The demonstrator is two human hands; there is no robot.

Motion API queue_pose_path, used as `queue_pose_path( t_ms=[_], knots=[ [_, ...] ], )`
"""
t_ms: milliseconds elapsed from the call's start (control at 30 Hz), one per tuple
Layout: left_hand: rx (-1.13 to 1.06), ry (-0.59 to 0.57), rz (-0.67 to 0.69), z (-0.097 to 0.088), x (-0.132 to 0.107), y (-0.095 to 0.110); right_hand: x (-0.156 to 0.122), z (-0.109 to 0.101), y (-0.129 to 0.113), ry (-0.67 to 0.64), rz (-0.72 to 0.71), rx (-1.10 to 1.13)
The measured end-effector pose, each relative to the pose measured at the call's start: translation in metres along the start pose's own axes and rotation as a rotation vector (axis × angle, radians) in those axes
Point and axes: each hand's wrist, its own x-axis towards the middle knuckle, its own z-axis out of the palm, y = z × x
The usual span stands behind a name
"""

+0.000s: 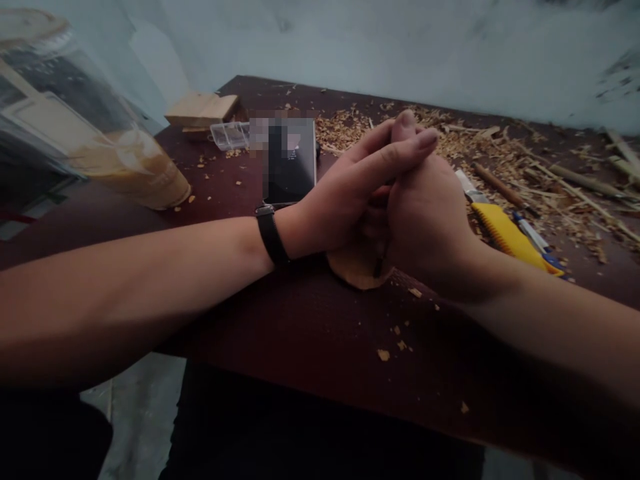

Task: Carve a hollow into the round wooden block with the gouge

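Observation:
My left hand, with a dark band on its wrist, presses against my right hand at the middle of the table. Its thumb and forefinger reach over the top of the right hand, while its lower fingers curl underneath, mostly hidden. My right hand is closed in a fist. A thin dark tool shows below that fist, its tip at a flat, round-edged piece of wood. The wood lies under both hands, its far side covered. What the left fingers grip is hidden.
Wood shavings cover the back of the dark table. A yellow-handled cutter, a pen and a brown stick lie right. A phone, clear case, wood block and tilted-looking drink cup stand left.

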Motion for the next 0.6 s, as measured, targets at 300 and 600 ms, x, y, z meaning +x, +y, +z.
queue_pose_path(
  t_ms=[300,600],
  knots=[
    [0.207,-0.045,0.134,-0.002,0.0,-0.003,0.001,-0.002,-0.001,0.044,-0.051,-0.132],
    [0.291,0.011,0.219,-0.009,-0.003,-0.008,-0.012,0.004,0.008,0.08,-0.101,-0.076]
  ],
)
